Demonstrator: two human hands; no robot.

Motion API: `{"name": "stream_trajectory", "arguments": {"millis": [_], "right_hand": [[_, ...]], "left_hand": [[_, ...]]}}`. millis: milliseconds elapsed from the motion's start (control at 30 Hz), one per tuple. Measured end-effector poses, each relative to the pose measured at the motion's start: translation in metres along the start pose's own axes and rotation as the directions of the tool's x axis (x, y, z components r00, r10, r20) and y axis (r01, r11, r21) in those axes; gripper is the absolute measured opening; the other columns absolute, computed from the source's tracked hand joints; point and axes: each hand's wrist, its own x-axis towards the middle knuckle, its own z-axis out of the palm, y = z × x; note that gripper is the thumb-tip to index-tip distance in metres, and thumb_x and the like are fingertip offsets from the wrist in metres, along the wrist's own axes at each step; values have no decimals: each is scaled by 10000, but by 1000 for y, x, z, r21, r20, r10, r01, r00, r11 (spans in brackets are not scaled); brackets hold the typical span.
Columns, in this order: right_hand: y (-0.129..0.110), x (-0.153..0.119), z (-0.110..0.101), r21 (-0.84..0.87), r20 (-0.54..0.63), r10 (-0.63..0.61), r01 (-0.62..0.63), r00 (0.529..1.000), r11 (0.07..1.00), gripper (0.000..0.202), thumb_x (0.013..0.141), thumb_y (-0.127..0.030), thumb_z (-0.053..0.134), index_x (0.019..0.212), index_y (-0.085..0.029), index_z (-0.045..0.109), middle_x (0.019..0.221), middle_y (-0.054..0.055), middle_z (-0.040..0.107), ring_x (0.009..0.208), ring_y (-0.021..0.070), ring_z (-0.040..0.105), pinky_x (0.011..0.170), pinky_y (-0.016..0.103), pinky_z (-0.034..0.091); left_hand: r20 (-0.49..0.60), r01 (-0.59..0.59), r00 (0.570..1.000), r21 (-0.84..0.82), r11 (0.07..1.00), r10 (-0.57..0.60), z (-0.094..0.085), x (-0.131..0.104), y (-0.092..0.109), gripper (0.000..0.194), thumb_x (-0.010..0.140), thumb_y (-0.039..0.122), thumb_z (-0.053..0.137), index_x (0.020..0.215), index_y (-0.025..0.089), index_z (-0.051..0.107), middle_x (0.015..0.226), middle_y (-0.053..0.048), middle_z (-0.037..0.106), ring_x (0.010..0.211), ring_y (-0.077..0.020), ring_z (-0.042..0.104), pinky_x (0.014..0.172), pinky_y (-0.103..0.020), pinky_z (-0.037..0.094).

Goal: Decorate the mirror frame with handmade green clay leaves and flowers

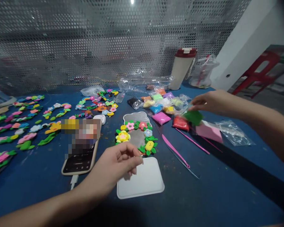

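R hand: pinching green pkt near its top, fingers nearly closed
L hand: curling over white board, tips almost meeting; can't tell if holding a bit
Green pkt: sitting approx. 2 o'clock of board; prob. feeling light, squashy, film slippery; edge suiting grip

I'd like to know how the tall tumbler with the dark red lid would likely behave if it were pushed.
The tumbler would probably tip rather than slide if pushed high, being tall and narrowing toward its base. Its smooth, straight wall looks stiff, so it should hardly give. Its opaque body hides any contents, so its weight is uncertain.
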Motion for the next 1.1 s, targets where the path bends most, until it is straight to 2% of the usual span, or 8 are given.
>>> {"name": "stream_trajectory", "arguments": {"millis": [133, 233, 300, 367, 500, 900, 1000, 1100], "right_hand": [[-6, -10, 6, -105, 87, -170, 179, 982, 978, 374, 674, -299, 632, 976, -88, 696, 1086, 90, 669, 1157, 308, 497, 672, 196, 448], [-32, -44, 20, -83, 143, -315, 328, 938, 941, 235, 784, -293, 602, 984, -188, 665, 1038, 55, 660, 1027, 237, 598, 805, 281, 467], [-51, -72, 34, 129, 248, -552, 538, 796, 833, 146, 785, -263, 639, 902, -176, 643, 891, 55, 672, 844, 196, 634, 731, 292, 495], [-65, -97, 46, 363, 281, -644, 543, 711, 757, 157, 819, -213, 615, 968, -165, 600, 896, 48, 653, 813, 149, 615, 702, 247, 490], [-67, -122, 60, 556, 253, -617, 410, 745, 723, 169, 824, -136, 594, 986, -173, 565, 908, 25, 630, 796, 113, 581, 696, 222, 464], [-50, -118, 65, 575, 307, -393, 160, 867, 802, 150, 903, -128, 426, 912, -204, 555, 841, -9, 582, 768, 97, 543, 674, 218, 432], [-50, -119, 65, 570, 310, -402, 170, 861, 804, 156, 891, -109, 433, 901, -203, 558, 835, -10, 586, 767, 95, 546, 677, 212, 432], [-50, -119, 65, 570, 307, -423, 191, 853, 799, 163, 882, -95, 435, 898, -201, 558, 825, -9, 586, 759, 97, 544, 670, 213, 431]], "left_hand": [[10, -19, 1000, 26, 999, 19, 0, 1, -1, 235, 820, 368, 548, 718, 157, 564, 479, 50, 507, 492, -88, 458, 533, -201, 370], [6, -21, 1000, 9, 1000, 21, 1, 3, -5, 290, 827, 416, 527, 713, 154, 572, 461, 40, 516, 489, -91, 455, 526, -196, 368], [16, -14, 1000, -56, 998, 15, 2, 5, -8, 326, 813, 468, 522, 751, 152, 573, 456, 36, 525, 468, -88, 449, 502, -190, 363], [46, 15, 999, -137, 990, -9, 3, 5, -10, 324, 738, 477, 606, 787, 162, 551, 459, 50, 523, 442, -81, 446, 468, -182, 356], [61, 87, 995, -196, 977, -77, 4, 6, -9, 370, 532, 352, 774, 699, 172, 497, 497, 72, 493, 409, -66, 435, 412, -171, 336], [174, 16, 984, 56, 998, -26, 6, -8, -11, 386, 867, 455, 419, 597, 182, 376, 538, 67, 333, 464, -68, 262, 431, -201, 216], [275, -51, 961, 85, 995, 26, 6, -9, -10, 371, 812, 363, 502, 528, 173, 358, 538, 56, 348, 514, -78, 296, 459, -201, 232], [248, 89, 965, 3, 996, -87, 6, -7, -10, 177, 672, 226, 613, 573, 173, 476, 512, 68, 430, 474, -68, 352, 429, -179, 246]]}}
